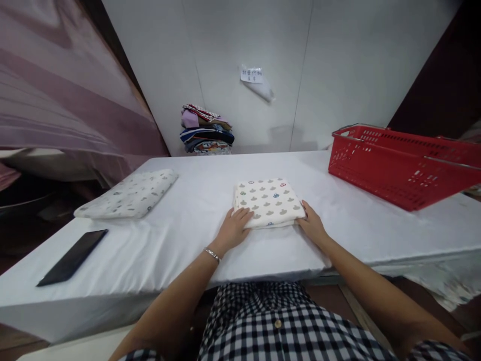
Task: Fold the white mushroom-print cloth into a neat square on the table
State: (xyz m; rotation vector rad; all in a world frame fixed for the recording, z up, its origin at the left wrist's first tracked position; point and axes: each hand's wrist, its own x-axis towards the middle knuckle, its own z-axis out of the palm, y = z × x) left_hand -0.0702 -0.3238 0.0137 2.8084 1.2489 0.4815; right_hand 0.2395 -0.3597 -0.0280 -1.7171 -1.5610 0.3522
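A folded cream cloth with small printed shapes (267, 201) lies on the white-covered table (195, 250), straight ahead of me. My left hand (233, 228), with a bracelet on the wrist, rests flat on the cloth's near left corner, fingers stretched out. My right hand (311, 223) touches the cloth's near right corner, its fingers laid along the edge and partly tucked under it. Neither hand lifts the cloth.
A second folded patterned cloth (130, 195) lies at the left. A dark phone (73, 256) sits near the front left edge. A red plastic basket (404, 163) stands at the right. A stack of folded clothes (206, 130) sits against the white wall.
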